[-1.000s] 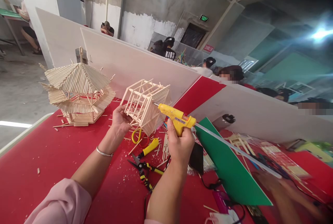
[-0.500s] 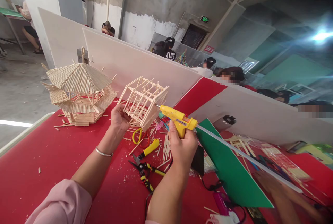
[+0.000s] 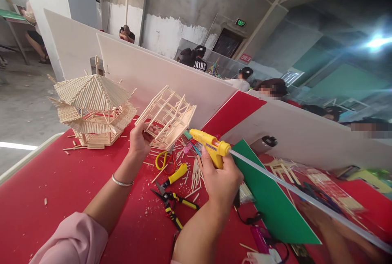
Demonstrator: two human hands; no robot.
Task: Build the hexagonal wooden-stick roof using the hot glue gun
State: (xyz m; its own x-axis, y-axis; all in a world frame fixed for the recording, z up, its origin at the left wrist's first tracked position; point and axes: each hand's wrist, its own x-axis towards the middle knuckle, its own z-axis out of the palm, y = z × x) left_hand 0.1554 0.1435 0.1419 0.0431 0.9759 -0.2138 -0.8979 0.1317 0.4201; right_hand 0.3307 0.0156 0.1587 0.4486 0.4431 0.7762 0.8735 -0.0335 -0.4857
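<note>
My left hand [image 3: 140, 139] grips a small open frame of wooden sticks [image 3: 167, 116], held tilted above the red table [image 3: 61, 190]. My right hand [image 3: 221, 176] is wrapped round a yellow glue gun [image 3: 210, 144]. Its nozzle points left at the frame's lower right edge, and a long clear glue stick [image 3: 294, 192] trails out of its back to the right. A finished pagoda of sticks [image 3: 93, 108] stands at the left on the table.
Yellow-handled cutters [image 3: 171, 206], a yellow tool [image 3: 175, 174], yellow scissors [image 3: 161, 161] and loose sticks lie between my hands. A green sheet [image 3: 272, 202] lies at the right beside packets of sticks. White partition boards [image 3: 171, 76] run behind the table. Other people sit beyond.
The stick frame has tilted and risen slightly to the left. The glue gun has dropped a little and turned, with my right hand moving right.
</note>
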